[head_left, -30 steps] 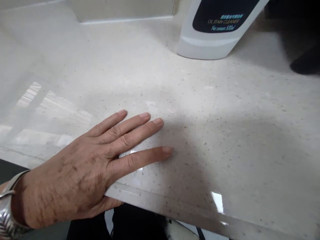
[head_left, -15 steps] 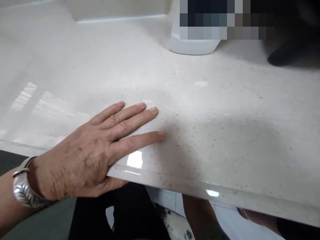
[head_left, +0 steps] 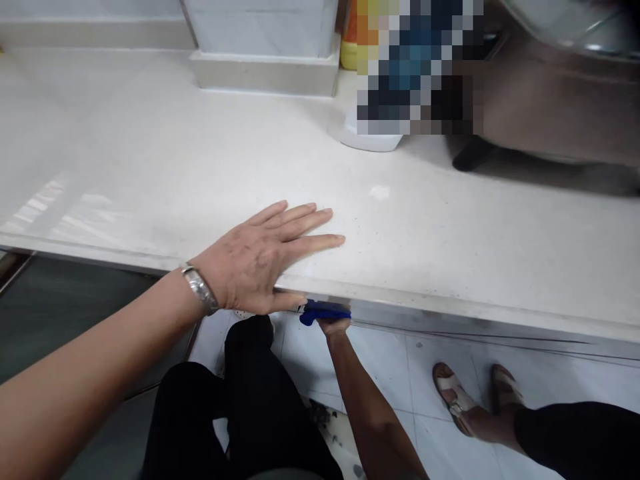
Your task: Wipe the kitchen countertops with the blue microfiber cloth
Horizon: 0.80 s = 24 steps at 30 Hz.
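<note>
Resting left hand [head_left: 250, 263] open, fingers spread, on near edge of surface [head_left: 500, 260]; right hand [head_left: 334, 327] at blue item [head_left: 320, 311] below edge, grip can't tell. Risk: loose hold drops it.

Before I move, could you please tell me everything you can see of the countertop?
The countertop is pale, smooth and stone-like, with a sheen, faint dark specks and light reflections at left. Its straight front edge slants down to the right in the picture. The left hand lies palm down at that edge; a white bottle stands farther back.
</note>
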### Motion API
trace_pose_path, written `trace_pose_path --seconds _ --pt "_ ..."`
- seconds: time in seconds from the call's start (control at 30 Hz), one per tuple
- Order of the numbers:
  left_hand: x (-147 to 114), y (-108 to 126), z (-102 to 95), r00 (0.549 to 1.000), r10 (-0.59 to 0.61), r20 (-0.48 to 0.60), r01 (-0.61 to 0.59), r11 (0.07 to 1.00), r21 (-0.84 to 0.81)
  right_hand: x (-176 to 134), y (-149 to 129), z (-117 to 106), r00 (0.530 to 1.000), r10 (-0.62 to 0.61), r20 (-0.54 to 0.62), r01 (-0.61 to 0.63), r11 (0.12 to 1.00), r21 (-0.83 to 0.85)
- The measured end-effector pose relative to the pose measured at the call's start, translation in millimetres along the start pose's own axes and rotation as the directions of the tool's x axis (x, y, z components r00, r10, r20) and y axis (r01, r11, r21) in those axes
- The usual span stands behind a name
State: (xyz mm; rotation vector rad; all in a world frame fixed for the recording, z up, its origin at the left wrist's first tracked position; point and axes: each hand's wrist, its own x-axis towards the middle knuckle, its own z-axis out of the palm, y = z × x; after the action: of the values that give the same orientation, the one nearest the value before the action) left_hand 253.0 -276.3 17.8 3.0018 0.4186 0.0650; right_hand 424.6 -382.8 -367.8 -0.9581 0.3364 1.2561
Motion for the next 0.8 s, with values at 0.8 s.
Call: trace_pose_path --seconds 0.8 --pt "-312.3 -83.8 -41.2 0.8 -0.557 -0.222 0.599 0.747 0.287 -132.1 -59.9 81.4 0.994 -0.108 -0.013 0.104 0.979 -0.175"
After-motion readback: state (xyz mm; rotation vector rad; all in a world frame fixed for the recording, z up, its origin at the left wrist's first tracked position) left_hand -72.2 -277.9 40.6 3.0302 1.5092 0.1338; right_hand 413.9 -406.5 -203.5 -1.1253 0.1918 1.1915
